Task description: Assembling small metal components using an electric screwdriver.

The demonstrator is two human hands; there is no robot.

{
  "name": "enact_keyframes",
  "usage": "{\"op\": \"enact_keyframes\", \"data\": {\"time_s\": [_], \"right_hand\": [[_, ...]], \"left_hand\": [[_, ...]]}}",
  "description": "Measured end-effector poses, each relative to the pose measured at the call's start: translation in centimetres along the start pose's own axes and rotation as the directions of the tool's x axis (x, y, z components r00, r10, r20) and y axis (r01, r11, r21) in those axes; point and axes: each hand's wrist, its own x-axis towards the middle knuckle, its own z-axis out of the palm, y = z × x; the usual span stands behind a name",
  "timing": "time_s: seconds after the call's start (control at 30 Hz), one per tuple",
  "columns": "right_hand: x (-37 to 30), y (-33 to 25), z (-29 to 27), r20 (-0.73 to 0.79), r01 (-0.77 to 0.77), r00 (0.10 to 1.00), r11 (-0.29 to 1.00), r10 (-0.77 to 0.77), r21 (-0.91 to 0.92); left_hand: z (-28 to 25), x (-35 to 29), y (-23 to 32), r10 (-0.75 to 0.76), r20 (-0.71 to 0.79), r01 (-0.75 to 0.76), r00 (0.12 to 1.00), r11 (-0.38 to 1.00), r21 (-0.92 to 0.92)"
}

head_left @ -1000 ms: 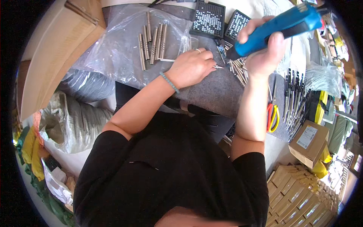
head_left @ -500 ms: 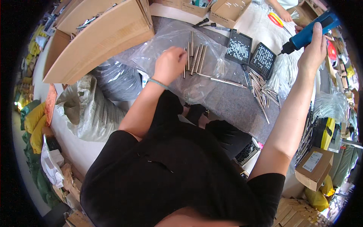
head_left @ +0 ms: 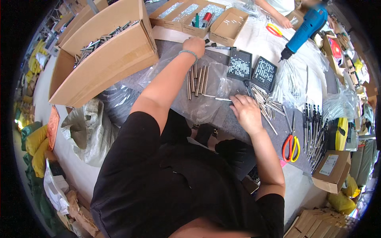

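My left hand (head_left: 193, 47) reaches to the far side of the grey work mat (head_left: 274, 137), beside a black-ended tool (head_left: 207, 41); its fingers are mostly hidden, so a grip cannot be made out. Below that arm several metal tubes (head_left: 197, 80) lie on a clear plastic bag (head_left: 210, 109). My right hand (head_left: 247, 113) rests open on the mat, fingers stretched out at the end of a thin metal rod (head_left: 222, 98) and next to a pile of slim metal rods (head_left: 266, 105). A blue electric screwdriver (head_left: 307, 29) stands clear of both hands, bit down, at upper right.
Two black trays (head_left: 240, 65) of small white pieces sit beyond my right hand. Red-yellow scissors (head_left: 291, 147) and black-tipped rods (head_left: 313, 131) lie at right. A big cardboard box (head_left: 107, 65) of metal parts stands left. Another person's hand (head_left: 284, 22) is at the far side.
My right hand has let go of the electric screwdriver and come down left onto the mat. My left hand has moved from the tubes to the far side, by the black-ended tool.
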Motion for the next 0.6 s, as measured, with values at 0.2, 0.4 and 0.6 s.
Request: {"op": "enact_keyframes", "data": {"time_s": [0.2,0.4,0.6], "right_hand": [[-0.5,0.1,-1.6,-0.024,-0.252,0.967,0.968,0.252,0.009],[-0.4,1.2,-1.5,0.231,-0.525,0.775,0.396,0.588,0.753],[1.8,-0.9,-1.9,0.510,-0.272,0.742,-0.501,0.434,0.822]], "left_hand": [[-0.9,-0.6,-1.3,0.034,-0.211,-0.059,0.977,0.992,-0.114],[-3.7,-8.3,1.6,-0.127,-0.051,-0.009,0.991,0.309,-0.951],[-3.9,-17.7,9.7,0.075,0.330,0.330,0.941,-0.425,-0.843]]}}
